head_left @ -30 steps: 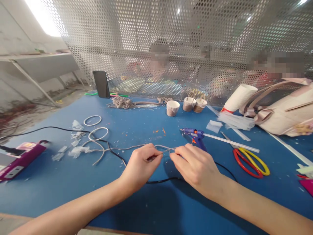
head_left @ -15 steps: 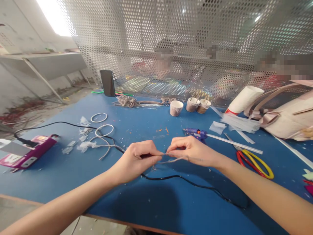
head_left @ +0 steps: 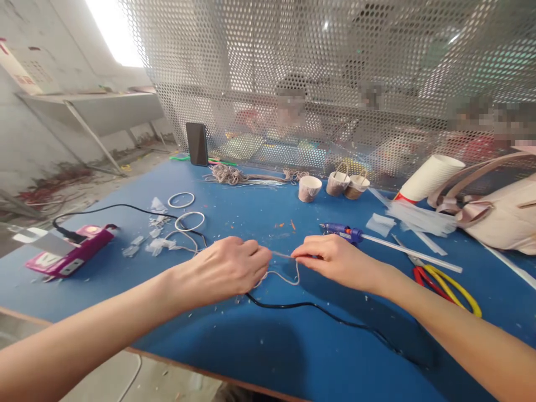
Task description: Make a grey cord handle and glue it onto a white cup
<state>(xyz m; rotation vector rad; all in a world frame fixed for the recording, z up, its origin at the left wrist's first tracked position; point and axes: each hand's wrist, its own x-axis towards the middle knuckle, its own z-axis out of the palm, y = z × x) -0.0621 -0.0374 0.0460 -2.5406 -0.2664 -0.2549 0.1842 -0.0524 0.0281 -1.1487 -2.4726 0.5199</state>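
Observation:
A thin grey-beige cord (head_left: 283, 254) runs between my hands above the blue table. My left hand (head_left: 237, 265) is closed on it, back of the hand up, fingertips mostly hidden. The tips of my right hand (head_left: 335, 259) pinch the cord at its other side. A slack loop of the cord hangs below, between the hands. Behind my right hand lies a purple glue gun (head_left: 341, 230) with a clear glue stick in its rear. Two white rings (head_left: 181, 200) lie beyond my left hand.
Scissors (head_left: 448, 287) lie at the right, a purple power strip (head_left: 75, 254) at the left. A black cable (head_left: 310, 305) crosses in front. Small cups (head_left: 310, 188), a cord bundle (head_left: 228, 174), a phone (head_left: 196, 144) and a perforated screen (head_left: 259, 67) stand or lie at the back.
My hands have moved apart, and more cord shows between them. My left hand has turned its back up. The whole view has shifted slightly, with the table's things now further right.

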